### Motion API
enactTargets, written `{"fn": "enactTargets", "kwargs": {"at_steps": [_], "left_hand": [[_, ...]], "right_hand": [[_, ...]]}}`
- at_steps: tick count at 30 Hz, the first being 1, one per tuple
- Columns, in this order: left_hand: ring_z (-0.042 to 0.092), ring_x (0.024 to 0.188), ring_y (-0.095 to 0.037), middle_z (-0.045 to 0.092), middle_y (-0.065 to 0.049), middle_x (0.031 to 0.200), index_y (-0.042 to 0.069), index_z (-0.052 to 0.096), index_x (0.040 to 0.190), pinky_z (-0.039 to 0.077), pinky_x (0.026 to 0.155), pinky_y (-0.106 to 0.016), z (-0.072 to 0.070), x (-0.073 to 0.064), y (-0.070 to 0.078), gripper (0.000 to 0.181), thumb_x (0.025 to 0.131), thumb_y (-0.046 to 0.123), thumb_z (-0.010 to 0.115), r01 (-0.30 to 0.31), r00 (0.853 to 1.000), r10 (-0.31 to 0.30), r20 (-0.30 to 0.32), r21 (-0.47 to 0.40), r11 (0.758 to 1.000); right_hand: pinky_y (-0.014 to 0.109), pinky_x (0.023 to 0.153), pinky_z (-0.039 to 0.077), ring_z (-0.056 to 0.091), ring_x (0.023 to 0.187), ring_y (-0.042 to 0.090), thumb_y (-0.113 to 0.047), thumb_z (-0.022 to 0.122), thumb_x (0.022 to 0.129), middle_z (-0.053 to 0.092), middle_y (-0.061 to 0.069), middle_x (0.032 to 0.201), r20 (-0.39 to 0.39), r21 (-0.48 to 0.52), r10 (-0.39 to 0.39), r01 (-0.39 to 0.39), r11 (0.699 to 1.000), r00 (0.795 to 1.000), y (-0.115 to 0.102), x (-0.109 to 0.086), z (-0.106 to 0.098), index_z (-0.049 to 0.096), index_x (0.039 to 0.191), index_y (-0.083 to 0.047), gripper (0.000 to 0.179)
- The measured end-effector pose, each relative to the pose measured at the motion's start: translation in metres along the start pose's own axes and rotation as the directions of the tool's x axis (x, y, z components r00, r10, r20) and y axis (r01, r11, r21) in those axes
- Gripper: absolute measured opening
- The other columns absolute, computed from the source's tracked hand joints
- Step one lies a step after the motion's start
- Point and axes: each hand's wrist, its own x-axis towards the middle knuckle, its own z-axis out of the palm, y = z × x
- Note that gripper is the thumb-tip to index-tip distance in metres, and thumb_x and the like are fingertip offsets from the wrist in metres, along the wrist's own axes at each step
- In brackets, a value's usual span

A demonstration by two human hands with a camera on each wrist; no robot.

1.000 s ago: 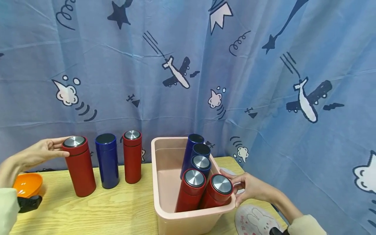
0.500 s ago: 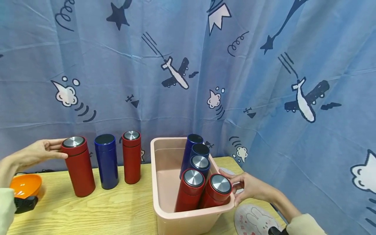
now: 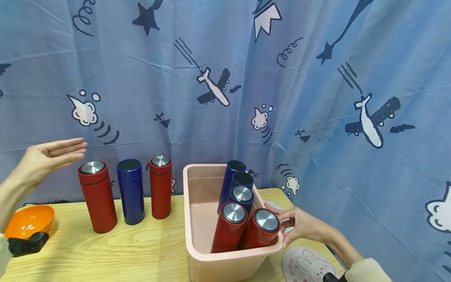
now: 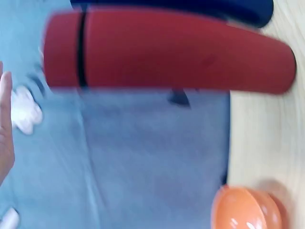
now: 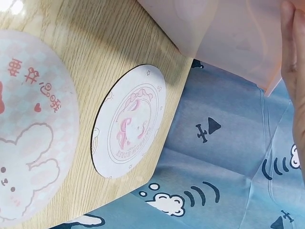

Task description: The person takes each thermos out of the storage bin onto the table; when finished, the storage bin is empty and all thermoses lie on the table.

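Note:
In the head view my left hand [image 3: 53,158] is raised at the left, fingers straight and apart from everything. Just below it a red thermos [image 3: 98,199] with a silver lid top stands upright on the table; the left wrist view shows this red thermos [image 4: 181,50] large and blurred. My right hand [image 3: 299,225] grips the right rim of a pink plastic bin [image 3: 187,235], fingers bent at the edge and thumb near the front corner. Inside the bin several thermoses lean together: red ones such as this front red thermos [image 3: 229,231] and blue ones behind, like this blue thermos [image 3: 225,188].
A blue thermos [image 3: 131,196] and another red thermos [image 3: 160,192] stand left of the bin. An orange bowl [image 3: 31,221] sits at the far left. Round printed mats, one a rabbit mat [image 3: 306,266], lie right of the bin. A blue curtain [image 3: 148,98] hangs behind the table.
My left hand has let go of the red thermos's top and risen above it, fingers straightened. The thermos stays standing. My right hand keeps its place on the bin's rim.

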Motion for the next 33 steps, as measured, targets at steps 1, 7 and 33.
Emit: {"fn": "enactTargets", "kwargs": {"at_steps": [1, 7, 33], "left_hand": [[0.065, 0.096, 0.001, 0.068, 0.015, 0.111, 0.019, 0.064, 0.125, 0.051, 0.077, -0.012, 0.007, 0.001, 0.005, 0.044, 0.090, -0.008, 0.059, -0.019, 0.999, 0.022, 0.029, -0.085, 0.996], [0.065, 0.102, -0.006, 0.068, 0.006, 0.116, 0.014, 0.065, 0.124, 0.054, 0.081, -0.021, 0.047, 0.008, 0.026, 0.045, 0.091, -0.014, 0.054, -0.027, 0.977, 0.074, 0.199, -0.227, 0.973], [0.056, 0.118, -0.036, 0.060, -0.019, 0.126, -0.006, 0.055, 0.130, 0.050, 0.093, -0.040, 0.224, 0.053, 0.022, 0.046, 0.087, 0.004, 0.069, 0.084, 0.920, -0.039, 0.391, -0.098, 0.992]], "right_hand": [[0.024, 0.078, 0.054, 0.064, 0.091, 0.008, -0.010, 0.081, 0.075, 0.043, 0.038, 0.134, -0.001, 0.001, 0.003, -0.003, 1.000, 1.000, 0.000, 0.000, 0.000, 0.070, 0.112, -0.003, 0.039], [0.023, 0.077, 0.053, 0.062, 0.090, 0.009, -0.009, 0.081, 0.075, 0.031, 0.042, 0.139, -0.008, 0.007, -0.010, 0.010, 1.000, 1.000, 0.000, -0.003, 0.001, 0.071, 0.108, -0.003, 0.035], [0.024, 0.077, 0.053, 0.060, 0.083, 0.008, -0.012, 0.081, 0.076, 0.044, 0.031, 0.138, -0.009, -0.027, -0.039, 0.039, 0.999, 0.999, 0.002, 0.000, 0.001, 0.071, 0.107, -0.004, 0.033]]}}
